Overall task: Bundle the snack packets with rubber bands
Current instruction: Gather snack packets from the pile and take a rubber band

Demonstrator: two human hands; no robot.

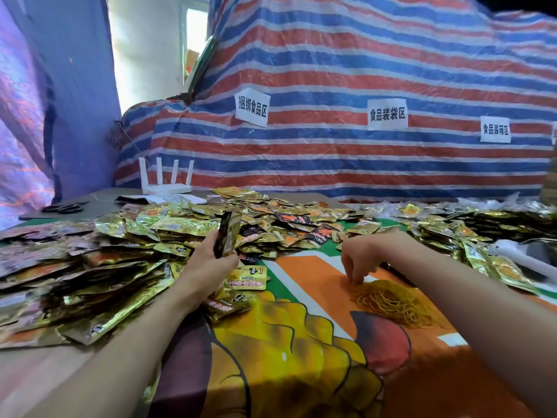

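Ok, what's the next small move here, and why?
Probably pinch one band free from the rubber band pile and lift it toward the packet stack: the left hand grips that stack upright, and the right hand has its fingertips at the pile's edge.

Only the person's arms show: the left forearm (pixel 120 342) comes in from the near left corner and the right forearm (pixel 470 300) from the near right edge. Both are bare along their whole visible length, smooth and slender, broad at the near edge and tapering to narrow wrists farther in. The left hand (pixel 208 257) and the right hand (pixel 364 254) are bare as well, with slim fingers and the right one's knuckles showing as a soft ridge; the nails are too small and blurred to make out.
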